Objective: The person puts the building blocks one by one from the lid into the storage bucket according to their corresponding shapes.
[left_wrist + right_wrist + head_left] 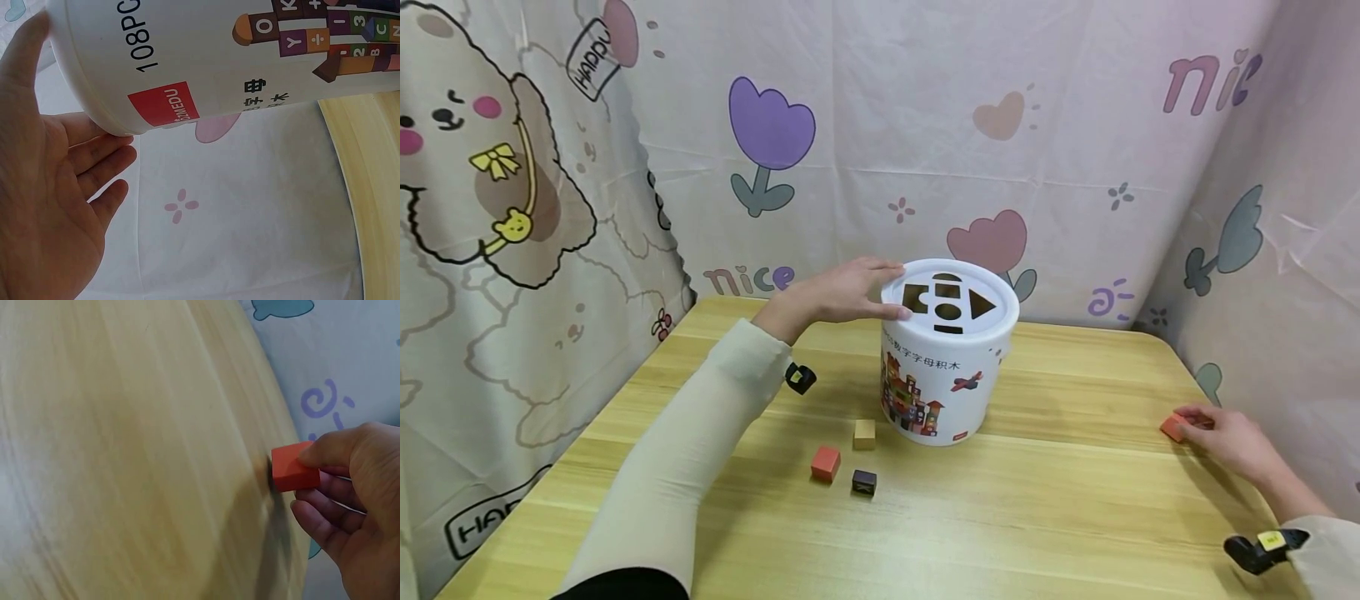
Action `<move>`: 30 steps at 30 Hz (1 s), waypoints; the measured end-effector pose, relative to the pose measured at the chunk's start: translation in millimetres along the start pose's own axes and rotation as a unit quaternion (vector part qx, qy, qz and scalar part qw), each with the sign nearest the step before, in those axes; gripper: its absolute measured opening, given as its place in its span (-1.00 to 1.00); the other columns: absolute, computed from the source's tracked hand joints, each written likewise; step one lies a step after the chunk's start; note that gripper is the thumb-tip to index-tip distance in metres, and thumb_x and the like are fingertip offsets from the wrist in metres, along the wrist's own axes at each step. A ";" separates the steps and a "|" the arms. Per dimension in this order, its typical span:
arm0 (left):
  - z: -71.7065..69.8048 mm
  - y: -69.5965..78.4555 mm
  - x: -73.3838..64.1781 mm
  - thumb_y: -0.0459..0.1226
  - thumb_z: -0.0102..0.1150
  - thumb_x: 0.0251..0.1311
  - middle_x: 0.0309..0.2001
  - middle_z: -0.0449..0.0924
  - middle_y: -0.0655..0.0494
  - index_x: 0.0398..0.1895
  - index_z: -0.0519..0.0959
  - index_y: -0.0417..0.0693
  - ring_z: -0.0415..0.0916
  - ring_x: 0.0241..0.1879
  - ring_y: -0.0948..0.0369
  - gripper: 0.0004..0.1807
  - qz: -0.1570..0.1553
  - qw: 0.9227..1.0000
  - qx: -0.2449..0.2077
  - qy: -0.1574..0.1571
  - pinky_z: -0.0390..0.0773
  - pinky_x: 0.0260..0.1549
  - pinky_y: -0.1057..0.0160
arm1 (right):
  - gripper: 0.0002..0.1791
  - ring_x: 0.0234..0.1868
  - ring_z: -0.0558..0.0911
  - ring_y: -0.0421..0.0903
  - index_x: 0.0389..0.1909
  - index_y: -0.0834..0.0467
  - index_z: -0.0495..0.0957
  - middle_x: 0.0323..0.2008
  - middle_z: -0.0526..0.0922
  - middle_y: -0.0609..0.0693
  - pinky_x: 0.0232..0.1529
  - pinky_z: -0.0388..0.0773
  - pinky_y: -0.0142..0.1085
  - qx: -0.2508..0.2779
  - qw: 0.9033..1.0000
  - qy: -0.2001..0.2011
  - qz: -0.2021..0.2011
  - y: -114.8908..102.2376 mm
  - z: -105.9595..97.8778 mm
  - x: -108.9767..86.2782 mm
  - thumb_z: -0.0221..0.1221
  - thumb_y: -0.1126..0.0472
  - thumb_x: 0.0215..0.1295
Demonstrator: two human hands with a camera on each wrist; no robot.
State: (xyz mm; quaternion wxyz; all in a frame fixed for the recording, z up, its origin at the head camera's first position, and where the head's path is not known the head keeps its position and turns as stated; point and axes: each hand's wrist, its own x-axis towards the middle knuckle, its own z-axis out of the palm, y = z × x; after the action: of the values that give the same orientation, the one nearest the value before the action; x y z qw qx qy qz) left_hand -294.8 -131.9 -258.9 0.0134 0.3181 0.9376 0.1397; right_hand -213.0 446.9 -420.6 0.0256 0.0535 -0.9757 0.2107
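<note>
Apparent grasping step: the right hand (1228, 442), lower right, clamps its fingers on a red block (1172, 427), likely needing lifting next; the left hand (848, 292), fingers apart, touches the central bucket (936, 387).

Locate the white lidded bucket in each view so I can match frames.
Head: white bucket just right of centre, left hand touching its rim.
Left wrist: white bucket across the top, cut off by the frame.
Right wrist: not in it.
Shared landmark: wooden tabletop, at right in left wrist, at left in right wrist.
</note>
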 end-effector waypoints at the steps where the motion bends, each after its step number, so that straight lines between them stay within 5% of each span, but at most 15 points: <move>1: 0.0 -0.1 0.2 0.42 0.03 0.10 0.50 0.07 0.07 0.53 0.14 0.02 -0.06 0.48 0.05 0.04 0.001 1.000 0.000 0.000 0.02 0.39 -0.11 | -0.45 -0.22 0.60 -0.05 0.09 0.46 0.50 -0.15 0.65 0.32 -0.38 0.45 -0.35 0.005 1.000 -0.002 -0.004 -2.2 -0.5 0.0 0.15 0.02 0.41; 9: -0.4 -0.1 1.6 0.41 0.03 0.11 0.50 0.07 0.05 0.53 0.13 0.01 -0.06 0.48 0.04 0.04 0.003 1.000 0.000 -0.003 0.02 0.39 -0.12 | -0.55 -0.33 0.47 -0.44 0.07 0.46 0.50 -0.20 0.66 0.23 -0.40 0.49 -0.42 0.033 0.998 0.014 -0.048 -31.1 -7.5 8.5 0.14 0.12 0.43; 20: -0.2 -1.4 2.4 0.44 0.01 0.09 0.50 0.08 0.04 0.53 0.12 0.03 -0.04 0.47 0.04 0.06 0.000 1.000 -0.001 -0.003 0.05 0.38 -0.12 | -0.58 -0.26 0.53 -0.34 0.08 0.35 0.53 -0.21 0.66 0.11 -0.36 0.52 -0.41 0.046 0.994 0.025 -0.094 -86.1 -24.5 19.1 0.18 0.09 0.40; 30: -0.2 -2.0 2.7 0.42 0.03 0.10 0.50 0.08 0.05 0.53 0.13 0.03 -0.03 0.47 0.04 0.05 -0.001 1.000 -0.006 0.001 0.04 0.38 -0.12 | -0.63 -0.26 0.60 -0.06 0.06 0.25 0.57 -0.22 0.64 0.09 -0.36 0.56 -0.41 0.048 0.990 0.035 -0.129 -139.1 -39.5 28.2 0.21 0.09 0.38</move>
State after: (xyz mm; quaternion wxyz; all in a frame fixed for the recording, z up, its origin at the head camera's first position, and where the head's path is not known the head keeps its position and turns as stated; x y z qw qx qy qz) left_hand -298.2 -131.9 -259.1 0.0147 0.3169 0.9371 0.1455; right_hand -223.9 334.8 -325.8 0.0840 0.1725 -0.9480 0.2538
